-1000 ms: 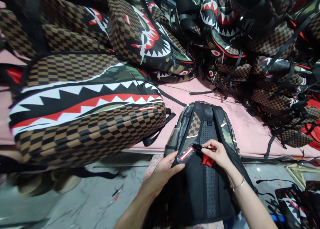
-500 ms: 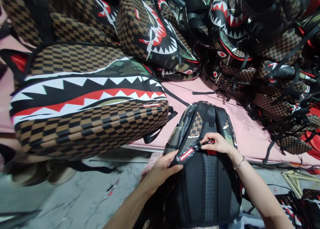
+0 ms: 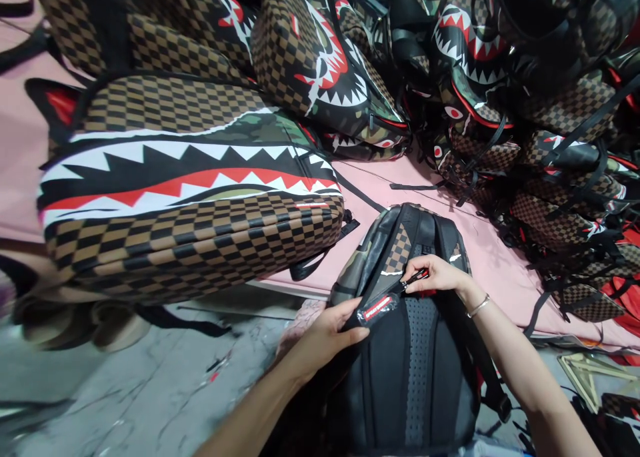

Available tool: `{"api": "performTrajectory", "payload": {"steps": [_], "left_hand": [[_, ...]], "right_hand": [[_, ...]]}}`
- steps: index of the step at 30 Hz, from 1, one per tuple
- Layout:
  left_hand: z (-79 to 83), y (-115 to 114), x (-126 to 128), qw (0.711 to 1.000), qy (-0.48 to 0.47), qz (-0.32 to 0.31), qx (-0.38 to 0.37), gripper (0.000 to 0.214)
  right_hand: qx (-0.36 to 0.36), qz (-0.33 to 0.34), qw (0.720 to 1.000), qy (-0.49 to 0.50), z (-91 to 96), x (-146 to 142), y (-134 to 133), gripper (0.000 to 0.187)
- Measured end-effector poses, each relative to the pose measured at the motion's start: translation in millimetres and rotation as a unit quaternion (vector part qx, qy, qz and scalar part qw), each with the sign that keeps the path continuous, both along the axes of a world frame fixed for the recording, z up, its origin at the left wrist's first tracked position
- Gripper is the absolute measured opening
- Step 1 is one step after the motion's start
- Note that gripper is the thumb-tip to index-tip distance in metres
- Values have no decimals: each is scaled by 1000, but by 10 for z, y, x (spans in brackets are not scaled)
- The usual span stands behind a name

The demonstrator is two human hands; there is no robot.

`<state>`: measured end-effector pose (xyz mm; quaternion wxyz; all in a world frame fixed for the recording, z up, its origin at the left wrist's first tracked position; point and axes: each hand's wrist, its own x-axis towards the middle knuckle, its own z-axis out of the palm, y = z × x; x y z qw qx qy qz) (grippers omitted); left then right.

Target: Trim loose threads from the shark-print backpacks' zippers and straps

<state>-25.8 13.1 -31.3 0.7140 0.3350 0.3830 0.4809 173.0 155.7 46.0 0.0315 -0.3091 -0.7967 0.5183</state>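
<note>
A black backpack (image 3: pixel 390 377) with checkered and camouflage panels stands upright before me, its padded back facing me. My left hand (image 3: pixel 337 327) is closed on the left shoulder strap (image 3: pixel 360 314), thumb in front, beside a red label (image 3: pixel 379 307) under clear plastic. My right hand (image 3: pixel 435 275), with a bracelet on its wrist, pinches a slim black piece (image 3: pixel 419 277) with a bit of red, at the upper end of that strap. Whether this piece is a tool or a strap end, I cannot tell.
A large checkered bag (image 3: pixel 200 177) with a shark-mouth print lies at the left on a pink-covered table (image 3: pixel 370 184). More such bags (image 3: pixel 475 50) are piled at the back and right. Shoes (image 3: pixel 117 327) and a pale metal frame (image 3: pixel 595 377) are on the marbled floor (image 3: pixel 170 390).
My view has shifted slightly, so the table and bags sit a little further right. Both hands stay at the strap; the right hand is slightly higher, and the labelled strap section has turned a little.
</note>
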Motion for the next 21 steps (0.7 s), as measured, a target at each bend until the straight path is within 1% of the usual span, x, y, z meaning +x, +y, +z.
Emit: {"api": "performTrajectory", "payload": {"steps": [4, 9, 16, 19, 21], "left_hand": [[-2, 5, -15, 999, 15, -25, 24, 45], [-5, 15, -31, 998, 48, -34, 27, 49], [54, 12, -3, 993, 108, -15, 43, 47], [36, 12, 3, 994, 96, -16, 46, 48], [19, 15, -16, 997, 60, -23, 39, 48]], "right_hand": [[-11, 35, 999, -11, 7, -88, 26, 22], [8, 67, 997, -27, 26, -199, -15, 23], [81, 122, 989, -27, 103, -369, -158, 17], [113, 146, 982, -23, 117, -437, -234, 15], [113, 136, 984, -6, 103, -441, -273, 16]]}}
